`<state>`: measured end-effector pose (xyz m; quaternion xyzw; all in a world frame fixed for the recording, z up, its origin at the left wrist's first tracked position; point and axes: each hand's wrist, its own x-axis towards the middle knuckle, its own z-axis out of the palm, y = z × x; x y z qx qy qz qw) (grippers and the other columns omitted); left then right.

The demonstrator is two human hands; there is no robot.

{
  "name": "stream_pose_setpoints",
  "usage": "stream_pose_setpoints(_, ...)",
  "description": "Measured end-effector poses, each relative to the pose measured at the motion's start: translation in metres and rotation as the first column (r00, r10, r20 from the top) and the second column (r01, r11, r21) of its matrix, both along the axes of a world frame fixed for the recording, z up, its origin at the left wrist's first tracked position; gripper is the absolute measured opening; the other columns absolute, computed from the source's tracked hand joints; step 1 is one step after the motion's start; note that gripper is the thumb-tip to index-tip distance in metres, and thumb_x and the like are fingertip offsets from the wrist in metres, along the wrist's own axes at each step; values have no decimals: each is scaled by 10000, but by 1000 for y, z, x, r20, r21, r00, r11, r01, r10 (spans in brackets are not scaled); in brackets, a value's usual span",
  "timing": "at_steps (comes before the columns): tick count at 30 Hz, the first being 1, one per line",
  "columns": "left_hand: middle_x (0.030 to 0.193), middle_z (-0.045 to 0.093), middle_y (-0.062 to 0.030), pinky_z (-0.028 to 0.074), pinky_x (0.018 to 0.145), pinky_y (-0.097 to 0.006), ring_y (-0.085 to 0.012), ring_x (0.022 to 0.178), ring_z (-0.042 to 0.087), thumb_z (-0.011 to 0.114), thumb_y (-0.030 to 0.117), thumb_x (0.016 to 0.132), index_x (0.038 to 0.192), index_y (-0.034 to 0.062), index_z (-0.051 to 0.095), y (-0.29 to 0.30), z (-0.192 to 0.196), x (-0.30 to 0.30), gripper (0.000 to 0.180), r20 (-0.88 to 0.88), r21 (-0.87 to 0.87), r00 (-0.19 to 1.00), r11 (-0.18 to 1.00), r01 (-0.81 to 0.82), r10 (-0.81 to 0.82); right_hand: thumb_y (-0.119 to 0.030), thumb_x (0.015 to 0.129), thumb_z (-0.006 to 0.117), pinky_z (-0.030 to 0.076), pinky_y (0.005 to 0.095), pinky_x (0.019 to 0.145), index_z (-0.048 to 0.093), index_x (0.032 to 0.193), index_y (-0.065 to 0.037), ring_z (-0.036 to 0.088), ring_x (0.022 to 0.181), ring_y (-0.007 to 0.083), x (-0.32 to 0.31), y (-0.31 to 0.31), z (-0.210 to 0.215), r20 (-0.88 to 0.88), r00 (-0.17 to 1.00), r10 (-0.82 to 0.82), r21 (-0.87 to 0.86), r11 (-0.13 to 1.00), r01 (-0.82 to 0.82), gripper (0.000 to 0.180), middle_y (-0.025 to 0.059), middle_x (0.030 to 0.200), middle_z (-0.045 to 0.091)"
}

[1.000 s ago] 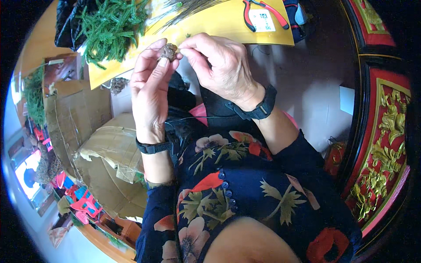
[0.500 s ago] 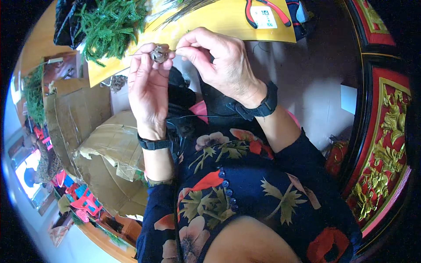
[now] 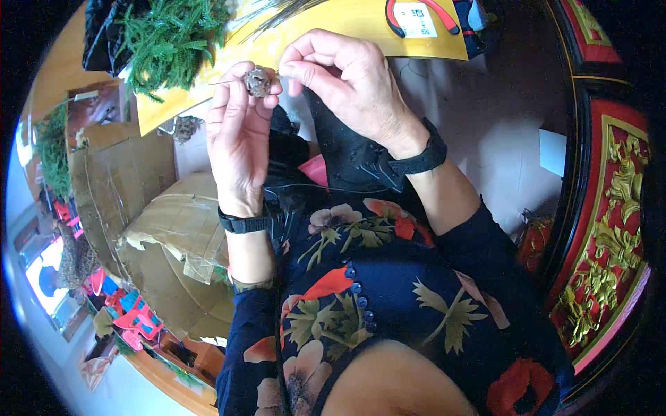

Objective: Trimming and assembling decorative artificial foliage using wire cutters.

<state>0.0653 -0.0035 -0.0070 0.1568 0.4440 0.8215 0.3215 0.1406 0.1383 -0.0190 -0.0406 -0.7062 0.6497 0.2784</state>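
Your left hand point(image 3: 239, 142) pinches a small brown cone-like bit point(image 3: 258, 82) at the fingertips, grip closed tight on it, raised above the near edge of the yellow sheet point(image 3: 326, 31) on the tabletop. Your right hand point(image 3: 347, 80) sits just beside it, thumb & forefinger pressed narrow on what looks like a thin wire point(image 3: 225, 82) poking out the left side of the bit; can't tell for sure it's actually gripped.

Risks, as I judge them: the bit is small & held only by fingertips, so a hard tug from the right hand could pop it loose into your lap or the dark bag point(image 3: 340, 149) below. The wire is fine enough to slip or bend if pinched off-line.

Hard to see: the wire's full run, what the bit really is, and the contact under your right fingers. Red-handled pliers point(image 3: 416, 14) at the sheet's far edge are cut off by the frame. Green sprigs point(image 3: 170, 41) lie at its far-left corner.
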Motion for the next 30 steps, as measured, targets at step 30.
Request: stream_pose_setpoints(30,976,599,-200,383,552,-190,-135,660,477,476,205,928,1067,31,507,-11,-8,-6,225,113,77,942,948,309,-317,-82,847,596,477,177,646,615,893,-15,580,704,54,4,23,-2,-36,970,240,101,967,-235,83,-3,766,613)
